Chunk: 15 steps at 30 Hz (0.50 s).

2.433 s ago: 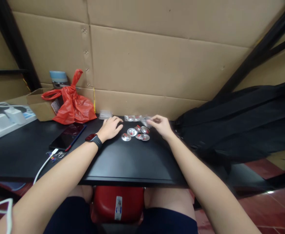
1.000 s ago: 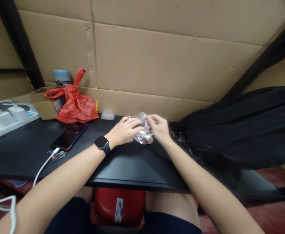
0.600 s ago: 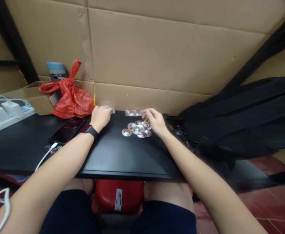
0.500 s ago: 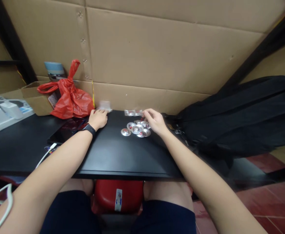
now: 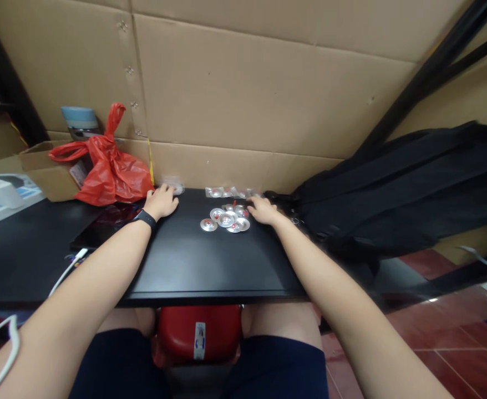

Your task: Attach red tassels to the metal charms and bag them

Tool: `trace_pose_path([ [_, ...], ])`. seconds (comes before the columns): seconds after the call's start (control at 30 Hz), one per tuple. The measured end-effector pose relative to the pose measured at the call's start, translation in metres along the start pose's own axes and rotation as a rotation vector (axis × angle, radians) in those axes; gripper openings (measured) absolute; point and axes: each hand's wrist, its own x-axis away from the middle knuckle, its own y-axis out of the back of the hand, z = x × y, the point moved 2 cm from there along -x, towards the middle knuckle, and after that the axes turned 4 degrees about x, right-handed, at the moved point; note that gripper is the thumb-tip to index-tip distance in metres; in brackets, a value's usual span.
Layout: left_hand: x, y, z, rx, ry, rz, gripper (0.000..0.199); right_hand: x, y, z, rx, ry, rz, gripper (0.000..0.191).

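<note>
Several shiny silver discs with red centres, perhaps small cymbals, lie in an overlapping pile (image 5: pixel 227 219) on the black table (image 5: pixel 214 266). One silver disc (image 5: pixel 209 224) rests a little apart at the left. Behind the pile, clear packets (image 5: pixel 227 192) with similar discs inside form a row along the cardboard wall. My right hand (image 5: pixel 264 210) is at the right edge of the pile, fingers apart, near the row's right end. My left hand (image 5: pixel 162 203), wearing a black wristband, lies open on the table. Its fingertips are by some blurred clear plastic bags (image 5: pixel 174 185).
A tied red plastic bag (image 5: pixel 112 172), a cardboard box (image 5: pixel 46 172) and a blue-lidded bottle (image 5: pixel 80 119) stand at the back left. A dark tablet (image 5: pixel 102 226) and white cable (image 5: pixel 66 271) are left of my forearm. A black backpack (image 5: pixel 393 188) borders the right side.
My right hand has drawn back from the packet row and its fingers have spread. More packets show at the row's right end. My left hand stays by the plastic bags; the view shifted slightly.
</note>
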Motion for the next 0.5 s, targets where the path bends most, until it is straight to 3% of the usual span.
trace_pose_path([
  [0.13, 0.007, 0.004, -0.004, 0.009, -0.021, -0.037, 0.048, -0.004, -0.002, -0.009, 0.052, 0.058, -0.049, 0.051],
  [0.3, 0.013, 0.007, -0.007, 0.077, -0.038, -0.073, 0.045, -0.01, -0.002, -0.017, 0.082, -0.053, -0.017, 0.052],
  [0.37, 0.014, 0.007, -0.01, 0.159, -0.035, -0.105, 0.043, -0.01, -0.001, -0.019, 0.079, -0.065, -0.006, 0.052],
  [0.5, 0.016, 0.012, -0.024, 0.389, -0.116, -0.195, 0.036, -0.008, 0.002, -0.023, 0.094, 0.0, -0.113, 0.053],
])
